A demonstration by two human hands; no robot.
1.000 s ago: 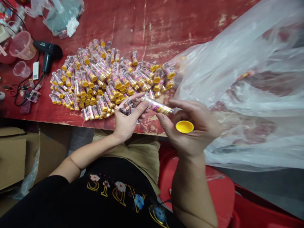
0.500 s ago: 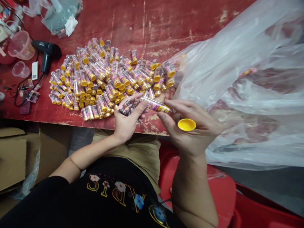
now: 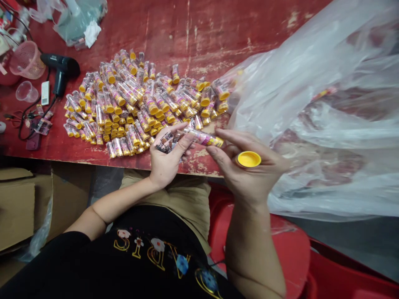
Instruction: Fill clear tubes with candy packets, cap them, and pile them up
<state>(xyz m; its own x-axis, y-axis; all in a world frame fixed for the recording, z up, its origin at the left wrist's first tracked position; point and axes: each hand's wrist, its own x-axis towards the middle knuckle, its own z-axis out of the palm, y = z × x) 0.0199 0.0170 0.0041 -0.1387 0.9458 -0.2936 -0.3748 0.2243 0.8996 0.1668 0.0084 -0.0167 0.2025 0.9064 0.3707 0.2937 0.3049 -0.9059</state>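
My left hand (image 3: 166, 160) is closed on a stack of flat printed plastic wraps (image 3: 168, 141). Between its thumb and fingers it also keeps one end of a clear printed sleeve (image 3: 204, 138) with a yellow-printed far end. The thumb and index finger of my right hand (image 3: 255, 178) reach that far end, one on each side. Curled lower fingers of the same hand hold a round yellow cap (image 3: 248, 159), hollow side toward me; whether a tube is attached behind it is hidden. Behind both hands lies a pile of clear printed tubes with yellow ends (image 3: 134, 95).
The red table (image 3: 218, 33) has worn paint. A large translucent plastic bag (image 3: 311, 108) covers its right side. At left lie a black hair dryer (image 3: 60, 66) with its cord, a pink basket (image 3: 27, 60) and a clear cup (image 3: 26, 91). Cardboard boxes (image 3: 18, 207) stand below.
The yellow cap and my right hand have shifted slightly, the cap a little to the right and up. My left hand holds still with the same wraps.
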